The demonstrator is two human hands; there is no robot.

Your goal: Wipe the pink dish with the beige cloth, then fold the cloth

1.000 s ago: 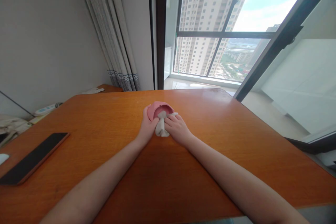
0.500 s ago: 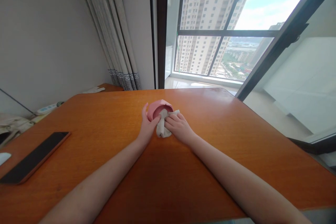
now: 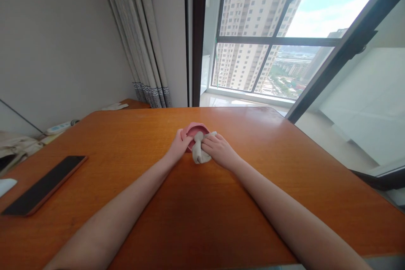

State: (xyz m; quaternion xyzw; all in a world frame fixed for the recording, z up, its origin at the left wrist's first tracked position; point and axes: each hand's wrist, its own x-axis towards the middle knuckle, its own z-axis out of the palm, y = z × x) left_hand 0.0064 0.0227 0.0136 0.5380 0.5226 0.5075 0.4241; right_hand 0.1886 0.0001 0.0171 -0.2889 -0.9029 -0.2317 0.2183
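Observation:
A pink bowl (image 3: 193,128) is tilted on its side over the wooden table, its opening turned towards me. My left hand (image 3: 180,145) grips the bowl's left rim, thumb on the inner side and fingers behind. A whitish cloth (image 3: 198,152) hangs bunched at the bowl's mouth, partly inside it. My right hand (image 3: 218,148) is closed on the cloth at the right side of the opening, fingers pressed together. The right hand hides part of the cloth and the bowl's right edge.
The brown wooden table (image 3: 133,135) spreads beneath both arms. At the left lies a dark flat slab with a reddish edge (image 3: 47,185), beside a white object (image 3: 6,185). A power strip (image 3: 60,127) is beyond the left edge; a curtain (image 3: 139,42) and window stand behind.
The bowl has turned so more of its inside faces me. My left fingers have closed in around its rim. The cloth and right hand have shifted slightly right.

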